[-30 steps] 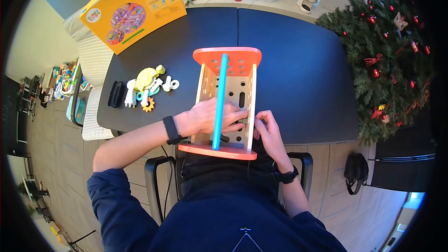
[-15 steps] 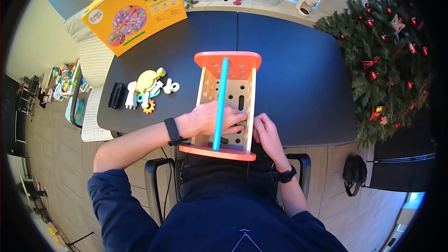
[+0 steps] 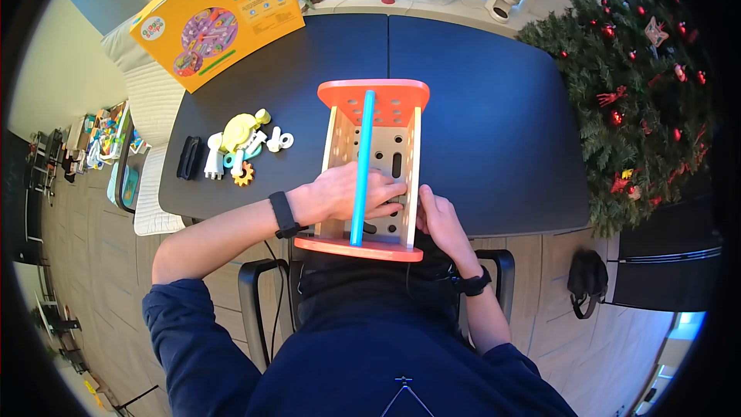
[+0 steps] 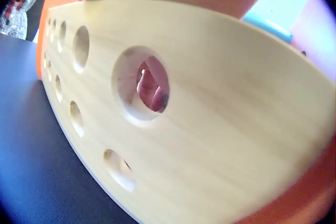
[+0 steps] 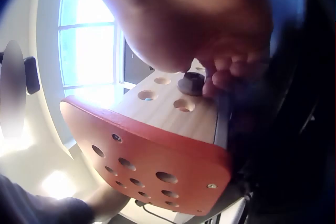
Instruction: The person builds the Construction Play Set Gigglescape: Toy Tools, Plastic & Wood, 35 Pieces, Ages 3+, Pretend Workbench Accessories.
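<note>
A wooden toy toolbox (image 3: 329, 143) with red-orange end panels and a blue rod handle (image 3: 364, 162) stands at the table's front edge. My left hand (image 3: 347, 191) reaches in beneath the rod, its fingertips at the inner face of the right side wall (image 3: 414, 154). Through a hole in the left wall (image 4: 210, 113), the left wrist view shows part of the fingers; what they hold, I cannot tell. Outside the right wall is my right hand (image 3: 443, 224), thumb and fingers around a dark hexagonal piece (image 5: 191, 84) seated at a hole, partly covered by the fingers.
Left on the table (image 3: 494, 139) lie a yellow toy piece (image 3: 241, 131), an orange gear (image 3: 243, 175), white toy parts (image 3: 214, 158) and a black case (image 3: 189, 157). Behind them stands a yellow box (image 3: 255, 11). A decorated tree (image 3: 617, 108) borders the right side.
My right hand's fingers have drawn closer together and turned slightly beside the toolbox's right wall. My left hand stays inside the toolbox. The whole head view shifts a little.
</note>
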A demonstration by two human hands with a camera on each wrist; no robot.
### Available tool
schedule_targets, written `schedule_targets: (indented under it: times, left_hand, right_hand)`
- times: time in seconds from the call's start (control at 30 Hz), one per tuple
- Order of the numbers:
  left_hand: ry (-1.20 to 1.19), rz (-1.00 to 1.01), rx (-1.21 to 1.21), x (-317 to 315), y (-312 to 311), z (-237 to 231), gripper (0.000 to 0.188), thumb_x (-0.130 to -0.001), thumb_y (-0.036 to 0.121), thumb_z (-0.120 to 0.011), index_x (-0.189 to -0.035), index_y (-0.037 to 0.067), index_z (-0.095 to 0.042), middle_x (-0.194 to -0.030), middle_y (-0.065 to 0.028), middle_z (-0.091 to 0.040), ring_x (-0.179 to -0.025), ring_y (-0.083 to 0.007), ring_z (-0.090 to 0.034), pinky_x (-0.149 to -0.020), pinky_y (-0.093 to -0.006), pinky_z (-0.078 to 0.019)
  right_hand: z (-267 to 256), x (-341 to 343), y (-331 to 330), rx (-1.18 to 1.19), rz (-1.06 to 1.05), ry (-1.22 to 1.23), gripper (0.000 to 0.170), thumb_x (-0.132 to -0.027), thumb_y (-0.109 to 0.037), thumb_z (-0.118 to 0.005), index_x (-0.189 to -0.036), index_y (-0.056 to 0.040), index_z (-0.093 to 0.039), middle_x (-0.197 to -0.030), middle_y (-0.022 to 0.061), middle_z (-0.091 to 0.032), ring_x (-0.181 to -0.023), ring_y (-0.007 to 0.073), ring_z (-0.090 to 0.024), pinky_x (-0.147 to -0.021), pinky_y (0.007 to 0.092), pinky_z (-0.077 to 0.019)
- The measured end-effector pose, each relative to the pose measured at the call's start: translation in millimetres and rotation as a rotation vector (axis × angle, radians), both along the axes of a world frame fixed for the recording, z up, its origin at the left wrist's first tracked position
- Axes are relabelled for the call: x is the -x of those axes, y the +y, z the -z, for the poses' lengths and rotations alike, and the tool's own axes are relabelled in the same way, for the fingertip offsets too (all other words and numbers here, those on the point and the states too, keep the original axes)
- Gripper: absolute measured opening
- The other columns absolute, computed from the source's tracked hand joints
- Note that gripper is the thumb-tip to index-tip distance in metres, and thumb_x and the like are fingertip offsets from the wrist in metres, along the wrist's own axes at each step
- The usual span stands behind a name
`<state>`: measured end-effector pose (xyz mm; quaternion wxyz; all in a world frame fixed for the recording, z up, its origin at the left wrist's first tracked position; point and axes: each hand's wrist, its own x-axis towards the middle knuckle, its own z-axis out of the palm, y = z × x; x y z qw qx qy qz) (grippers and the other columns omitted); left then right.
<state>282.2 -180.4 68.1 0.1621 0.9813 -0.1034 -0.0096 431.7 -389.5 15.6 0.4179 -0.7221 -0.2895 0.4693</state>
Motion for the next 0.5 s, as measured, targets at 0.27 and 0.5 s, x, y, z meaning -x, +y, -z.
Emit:
schedule_targets:
  times: [0.27,0.5]
  left_hand:
    - [-0.025,-0.006,0.038,1,0,-6,0.034,-0.107,0.036,-0.062,-0.115,0.003,-0.062,-0.089,-0.0142,-0.074,-0.083,-0.0361,-0.075,-0.075,-0.0482,-0.0616]
    - [-0.043,0.001,0.004,3,0,-2,0.038,-0.105,0.036,-0.065,-0.122,0.002,-0.063,-0.090,-0.0131,-0.073,-0.082,-0.0332,-0.076,-0.076,-0.0463,-0.0619]
  right_hand:
    - [0,33,3,-0.367,0.234,0.057,0.025,-0.115,-0.026,-0.052,-0.112,-0.0017,-0.060,-0.072,0.0025,-0.061,-0.063,0.0112,-0.060,-0.061,0.0296,-0.0476]
    - [-13,24,-8,-0.144,0.142,-0.044,0.018,-0.114,-0.021,-0.055,-0.120,-0.0037,-0.055,-0.079,0.0015,-0.061,-0.066,0.0091,-0.060,-0.060,0.0284,-0.0468]
